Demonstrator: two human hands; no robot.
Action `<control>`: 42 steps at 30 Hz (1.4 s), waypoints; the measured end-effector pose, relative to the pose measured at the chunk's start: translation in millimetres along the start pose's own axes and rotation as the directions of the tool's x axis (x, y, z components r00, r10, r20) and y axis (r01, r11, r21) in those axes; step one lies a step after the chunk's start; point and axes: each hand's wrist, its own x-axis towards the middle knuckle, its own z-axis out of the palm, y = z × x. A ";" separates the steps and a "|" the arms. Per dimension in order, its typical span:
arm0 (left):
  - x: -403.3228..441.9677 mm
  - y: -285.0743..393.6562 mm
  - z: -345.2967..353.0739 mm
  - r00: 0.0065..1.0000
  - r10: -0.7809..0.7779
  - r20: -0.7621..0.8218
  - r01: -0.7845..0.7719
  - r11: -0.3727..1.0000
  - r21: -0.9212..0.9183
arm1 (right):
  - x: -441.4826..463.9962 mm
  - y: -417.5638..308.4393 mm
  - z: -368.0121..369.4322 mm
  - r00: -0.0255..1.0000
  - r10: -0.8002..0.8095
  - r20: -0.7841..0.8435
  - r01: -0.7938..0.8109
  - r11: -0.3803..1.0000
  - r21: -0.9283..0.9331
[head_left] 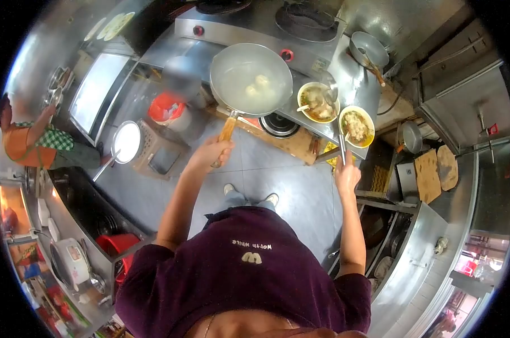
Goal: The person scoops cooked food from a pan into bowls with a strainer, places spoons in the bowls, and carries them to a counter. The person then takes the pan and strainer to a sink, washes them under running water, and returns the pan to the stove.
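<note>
My left hand (213, 152) is closed around the wooden handle (228, 128) of a wide metal pan (224, 67). The pan is held in front of the stove, with cloudy liquid and a few pale lumps (258, 85) inside. My right hand (347, 173) grips the metal handle of a ladle (341, 141), whose head is over or beside the far soup bowl (302, 116). A white spoon (303, 107) rests in that bowl. Beside it, nearer my right hand, a second yellow bowl (371, 141) holds broth with pale pieces. Both bowls stand on the metal counter.
Behind the pan is the stove (238, 39) with red knobs. Another pan (370, 49) lies at the back right. To the left are a red-lined bin (166, 107), a plastic stool (153, 149) bearing a white-filled pot (127, 141), and another person (32, 143).
</note>
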 end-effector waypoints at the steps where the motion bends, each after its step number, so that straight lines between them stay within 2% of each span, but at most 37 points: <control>1: 0.5 -1.9 -3.1 1.000 0.005 0.008 -0.005 1.000 0.009 | 0.9 -0.7 -4.4 0.999 0.035 0.012 -0.035 0.997 0.065; 5: 2.7 -2.4 -5.3 1.000 0.009 0.012 -0.010 0.999 0.033 | 5.4 21.6 -17.4 0.988 0.153 0.012 -0.145 0.910 0.389; 7: 6.3 -2.7 -4.3 0.999 -0.011 0.034 0.009 0.999 0.044 | 9.3 30.6 -31.6 0.969 0.196 0.151 -0.241 0.604 0.760; 9: 8.1 -2.5 -1.1 0.998 -0.017 0.056 0.013 0.998 0.069 | 8.2 21.5 -63.0 0.927 0.250 0.281 -0.363 0.400 0.841; 10: 9.6 -1.9 2.3 0.997 -0.013 0.071 0.007 0.996 0.086 | 7.3 21.8 -72.6 0.924 0.231 0.304 -0.369 0.340 0.865; 11: 11.0 -1.5 6.3 0.996 -0.009 0.088 0.000 0.995 0.103 | 6.8 21.7 -80.6 0.927 0.236 0.290 -0.360 0.357 0.862; 13: 13.0 0.4 15.0 0.995 -0.030 0.099 0.018 0.992 0.123 | 6.1 26.3 -93.6 0.941 0.146 0.307 -0.340 0.380 0.860; 16: 15.5 1.7 25.7 0.986 -0.025 0.165 0.000 0.989 0.149 | 13.0 19.9 -94.4 0.987 -0.010 0.159 -0.108 0.688 0.717; 17: 16.3 1.8 30.0 0.980 -0.017 0.196 -0.014 0.988 0.156 | 17.4 17.6 -87.6 0.990 -0.137 -0.031 0.128 0.785 0.606; 18: 16.8 2.8 34.9 0.978 -0.025 0.205 -0.010 0.986 0.168 | 20.9 3.1 -99.8 0.981 -0.191 -0.012 0.183 0.917 0.354; 19: 16.9 4.3 40.2 0.976 -0.034 0.213 -0.005 0.984 0.178 | 24.6 -11.8 -113.3 0.971 -0.237 0.024 0.235 0.969 0.074; 20: 17.4 5.7 45.2 0.974 -0.042 0.221 -0.001 0.982 0.189 | 29.4 -16.2 -113.4 0.946 -0.322 -0.025 0.322 0.947 -0.009; 23: 20.1 8.7 60.8 0.966 -0.082 0.245 0.038 0.983 0.181 | 32.7 -23.3 -126.6 0.954 -0.254 0.157 0.277 0.948 -0.154; 24: 22.8 7.6 65.4 0.965 -0.081 0.251 0.036 0.983 0.179 | 29.6 -20.2 -134.1 0.945 -0.269 0.187 0.292 0.950 -0.108; 27: 30.6 -0.7 75.8 0.964 -0.069 0.258 0.023 0.984 0.175 | 26.4 -11.0 -159.6 0.929 -0.166 0.329 0.108 0.976 0.188; 28: 33.7 -3.7 78.9 0.965 -0.056 0.257 0.010 0.984 0.179 | 28.5 2.5 -153.0 0.910 -0.150 0.387 -0.018 0.917 0.399; 29: 35.4 -7.4 80.2 0.966 -0.046 0.256 -0.002 0.983 0.183 | 26.9 11.4 -151.0 0.871 -0.057 0.488 -0.215 0.850 0.482; 31: 39.1 -10.2 80.1 0.966 -0.042 0.256 -0.007 0.982 0.186 | 24.5 14.5 -152.2 0.721 0.069 0.690 -0.581 0.604 0.546; 32: 41.1 -11.3 80.4 0.966 -0.041 0.256 -0.009 0.982 0.189 | 19.2 17.0 -141.1 0.706 0.068 0.705 -0.642 0.483 0.596; 37: 41.8 -12.6 79.4 0.967 -0.044 0.249 -0.002 0.984 0.180 | -1.2 18.8 -100.2 0.652 -0.048 0.757 -0.746 0.139 0.651; 42: 36.5 -5.7 78.2 0.973 -0.074 0.220 0.042 0.988 0.149 | -10.4 11.2 -103.5 0.694 -0.084 0.715 -0.714 0.039 0.699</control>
